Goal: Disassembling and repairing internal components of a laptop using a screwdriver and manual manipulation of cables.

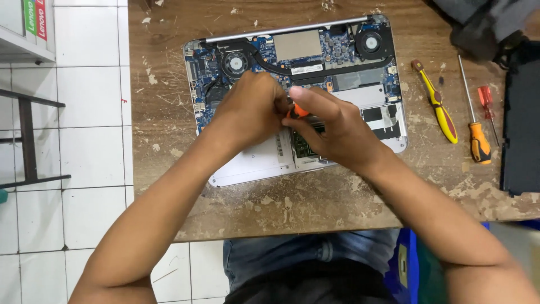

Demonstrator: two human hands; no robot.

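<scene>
An opened silver laptop with its bottom cover off [256,163] lies near the far edge of a worn, scratched brown wooden surface [315,208], its blue circuit board, two round black fans and copper-dark heat pipe exposed. Both hands meet over the middle of the laptop. The right hand [337,132] is closed around a small orange-handled screwdriver [297,111], of which only a bit of the orange handle shows between the fingers. The left hand [247,110] is curled and touches the same handle from the other side; its grip is mostly hidden. Toward the right edge of the surface lie a yellow-and-red-handled screwdriver [439,107], an orange-and-black-handled screwdriver with a long steel shaft [477,132], and a small red transparent-handled screwdriver [486,101], all well apart from the hands. A flat black panel [520,129] rests at the right edge.
</scene>
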